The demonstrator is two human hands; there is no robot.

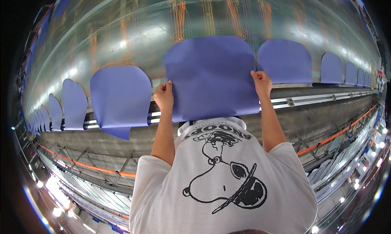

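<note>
A large purple fabric piece (211, 73) with rounded far corners lies in front of me, its near end curling down over the table edge by my shirt. My left hand (164, 95) pinches its left side edge between thumb and fingers. On the opposite side, my right hand (262, 84) pinches the right edge at about the same height. The piece spreads smooth between both hands, its far part resting on the glossy green table (150, 46). Close to my right hand lies another purple piece (284, 61); to the left of my left hand is a further one (120, 93), its near corner folded down.
Similar purple pieces, such as one at the left (75, 98) and one at the right (331, 68), run in a row along the table's near edge. Metal rails (309, 96) follow that edge. Orange bars (91, 166) and metal framework stand behind me. Orange marks cover the tabletop.
</note>
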